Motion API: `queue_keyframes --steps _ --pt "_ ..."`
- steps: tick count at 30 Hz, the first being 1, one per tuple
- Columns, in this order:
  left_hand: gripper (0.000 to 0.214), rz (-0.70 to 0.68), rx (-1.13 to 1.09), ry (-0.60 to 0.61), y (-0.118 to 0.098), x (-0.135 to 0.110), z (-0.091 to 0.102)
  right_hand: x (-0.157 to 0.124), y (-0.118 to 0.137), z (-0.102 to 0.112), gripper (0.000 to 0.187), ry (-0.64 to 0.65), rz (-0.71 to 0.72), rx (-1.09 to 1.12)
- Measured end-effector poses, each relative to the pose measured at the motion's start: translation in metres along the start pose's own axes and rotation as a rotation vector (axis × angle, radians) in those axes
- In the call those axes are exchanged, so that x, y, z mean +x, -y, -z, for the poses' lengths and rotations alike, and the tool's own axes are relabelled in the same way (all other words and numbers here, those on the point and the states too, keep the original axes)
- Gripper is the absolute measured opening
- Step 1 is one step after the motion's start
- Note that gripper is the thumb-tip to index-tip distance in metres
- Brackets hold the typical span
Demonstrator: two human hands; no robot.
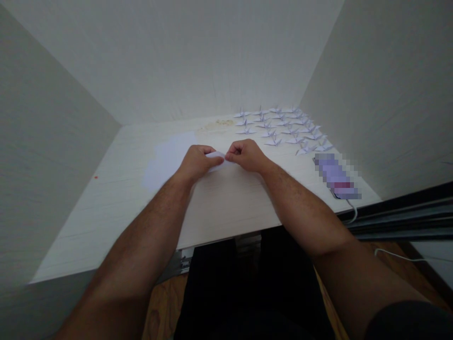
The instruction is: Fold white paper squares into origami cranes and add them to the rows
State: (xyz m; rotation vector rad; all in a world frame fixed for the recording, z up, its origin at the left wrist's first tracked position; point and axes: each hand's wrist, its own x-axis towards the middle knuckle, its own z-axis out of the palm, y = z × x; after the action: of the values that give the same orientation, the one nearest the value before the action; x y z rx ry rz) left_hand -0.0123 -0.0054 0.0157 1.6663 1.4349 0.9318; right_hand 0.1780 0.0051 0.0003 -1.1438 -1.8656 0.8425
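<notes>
White paper (pixel 215 155) is pinched in the fingers of the left hand (pixel 198 163) and right hand (pixel 249 155), mid-frame. A phone (pixel 334 176) (pixelated, its writing unreadable) lies right of centre.

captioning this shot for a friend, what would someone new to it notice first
Probably the folded white paper cranes, lined up in loose rows at the far right of the pale desk. Next, the left hand and right hand, close together mid-desk at a small piece of white paper. Then the pixelated phone near the desk's right edge.
</notes>
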Motion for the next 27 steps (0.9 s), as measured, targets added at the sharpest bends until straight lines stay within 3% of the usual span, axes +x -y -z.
queue_keyframes --steps 14,20,23,27 --pt "0.019 0.044 0.113 0.036 -0.003 0.000 0.007 -0.002 0.004 0.011 0.017 0.213 -0.117 0.013" --pt "0.018 -0.015 0.239 0.145 -0.003 0.000 0.006 -0.001 0.000 0.002 0.021 0.082 -0.008 0.025" --pt "0.015 -0.042 0.294 0.216 -0.001 0.000 0.002 -0.001 0.001 -0.003 0.015 0.059 0.021 0.035" --pt "0.016 -0.078 0.179 0.135 0.002 0.002 -0.001 0.000 0.001 -0.005 0.009 0.030 0.013 0.052"
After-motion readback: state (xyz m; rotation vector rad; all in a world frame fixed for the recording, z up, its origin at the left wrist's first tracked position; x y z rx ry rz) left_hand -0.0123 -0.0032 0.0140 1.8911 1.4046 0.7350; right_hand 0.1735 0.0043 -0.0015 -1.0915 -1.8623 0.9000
